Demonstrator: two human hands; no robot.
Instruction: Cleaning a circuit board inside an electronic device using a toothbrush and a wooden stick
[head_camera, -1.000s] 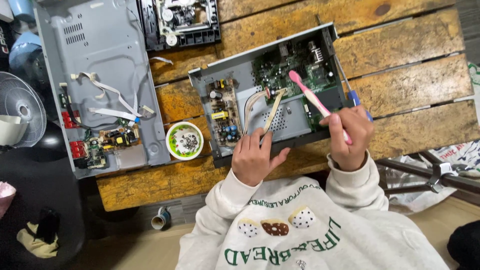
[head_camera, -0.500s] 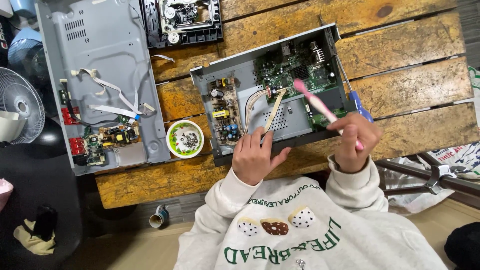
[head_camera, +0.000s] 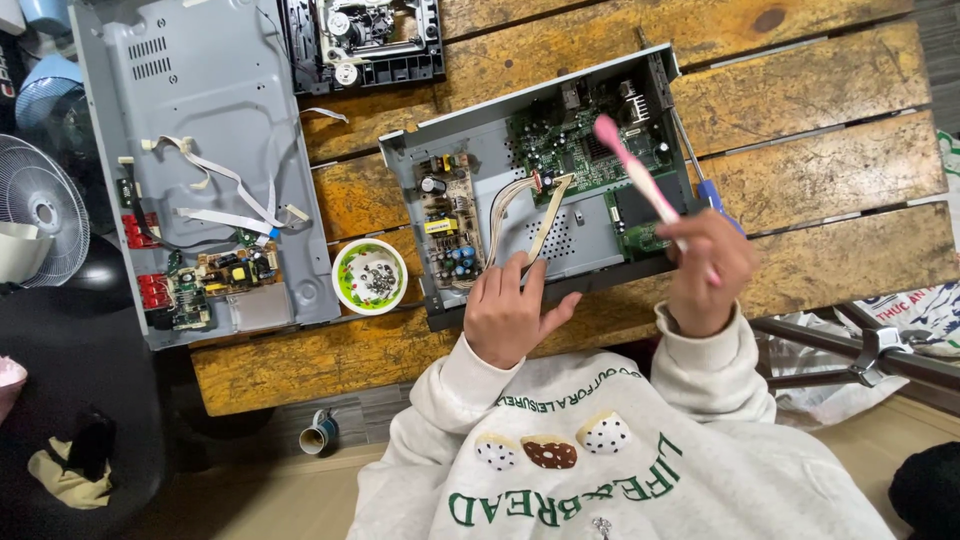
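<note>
Right hand (head_camera: 705, 270) grips a pink toothbrush (head_camera: 637, 170) over the open chassis (head_camera: 500, 170) — left hand (head_camera: 512, 312), fingers loosely spread, holds nothing and rests on its near edge.

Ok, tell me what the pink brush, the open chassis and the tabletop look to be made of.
Pink brush, held in the right hand: looks like smooth moulded plastic, evenly coloured with a slight sheen.
Open chassis, under the left hand: probably thin sheet metal, matte grey, with folded edges and punched vent holes.
Tabletop: worn wooden planks, with visible grain, knots and gaps.
</note>
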